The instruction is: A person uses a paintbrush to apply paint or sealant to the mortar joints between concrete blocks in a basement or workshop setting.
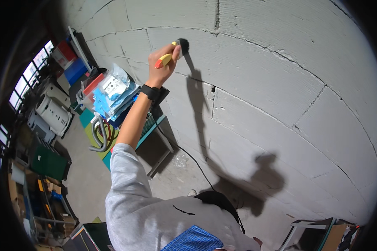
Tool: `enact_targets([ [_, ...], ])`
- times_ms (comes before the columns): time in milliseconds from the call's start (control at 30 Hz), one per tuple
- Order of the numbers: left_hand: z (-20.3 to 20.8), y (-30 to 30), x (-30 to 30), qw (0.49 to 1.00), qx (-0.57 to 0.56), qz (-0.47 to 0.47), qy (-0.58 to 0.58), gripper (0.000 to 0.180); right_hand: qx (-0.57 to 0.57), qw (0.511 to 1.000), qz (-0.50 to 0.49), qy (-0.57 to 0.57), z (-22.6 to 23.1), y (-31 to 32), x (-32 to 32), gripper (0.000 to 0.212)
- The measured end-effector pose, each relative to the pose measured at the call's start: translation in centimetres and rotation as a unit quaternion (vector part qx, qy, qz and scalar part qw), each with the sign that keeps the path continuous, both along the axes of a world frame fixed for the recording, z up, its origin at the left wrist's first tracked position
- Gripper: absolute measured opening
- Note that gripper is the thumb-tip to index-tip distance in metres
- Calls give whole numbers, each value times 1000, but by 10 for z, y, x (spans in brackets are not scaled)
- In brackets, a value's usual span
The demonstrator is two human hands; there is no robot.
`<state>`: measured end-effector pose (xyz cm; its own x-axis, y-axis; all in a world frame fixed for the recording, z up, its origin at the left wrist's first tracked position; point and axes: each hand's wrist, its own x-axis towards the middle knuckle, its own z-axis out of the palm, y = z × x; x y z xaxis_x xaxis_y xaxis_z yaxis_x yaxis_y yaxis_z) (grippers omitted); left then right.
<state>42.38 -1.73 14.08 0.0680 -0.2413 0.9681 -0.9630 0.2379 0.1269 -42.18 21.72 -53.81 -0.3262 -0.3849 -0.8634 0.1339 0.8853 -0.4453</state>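
the brush [166, 60] has a smooth yellow handle tipped in orange-red, a grey metal band and a blunt tuft of black bristles; it sits in the fingers [155, 56] of the left hand [158, 72], which are curled round the handle and grasping it. the bristles poke out just right of the fingers, up against the wall [255, 83] of pale, matt blocks with faint grain, pits and dark, ragged joints. a long shadow [199, 104] runs down the wall from the bristles. the right hand's fingers are out of view, so i cannot tell their state. below the fingers come a black wristband [150, 91] and a soft grey sleeve [129, 175]. lower left of the fingers, a green worktop [89, 129] carries crinkled blue and clear plastic packets [113, 98] and a bent grey tube [94, 136]. farther left stand a rounded white machine [52, 113] and a dark green bin [48, 162]. well below the fingers, a black cable [192, 157] trails over the grey floor [88, 171].
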Motion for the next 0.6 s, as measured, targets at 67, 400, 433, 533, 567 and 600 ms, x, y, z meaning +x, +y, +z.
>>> enact_targets([
  [67, 2, -11, -4, 1000, -7, 12, 8, 22, -13, 1000, -11, -11, 2, 9, 3, 41],
  [400, 0, -5, 7, 996, 45, -57, 49, 24, -22, 997, -74, -31, 15, 6, 19, 44],
  [433, -3, -4, 24, 998, 35, -32, 40, 24, -29, 997, -65, -35, 15, 7, 20, 42],
  [533, -1, -10, 55, 999, 9, 14, 32, 23, -59, 996, -65, -19, 17, 19, 40, 40],
  [567, -7, 4, 81, 998, 9, 43, 41, 25, -54, 997, -53, -14, 12, 20, 35, 40],
  [600, -7, 7, 92, 996, 17, 76, 37, 27, -86, 995, 59, 9, 9, 27, 36, 38],
])
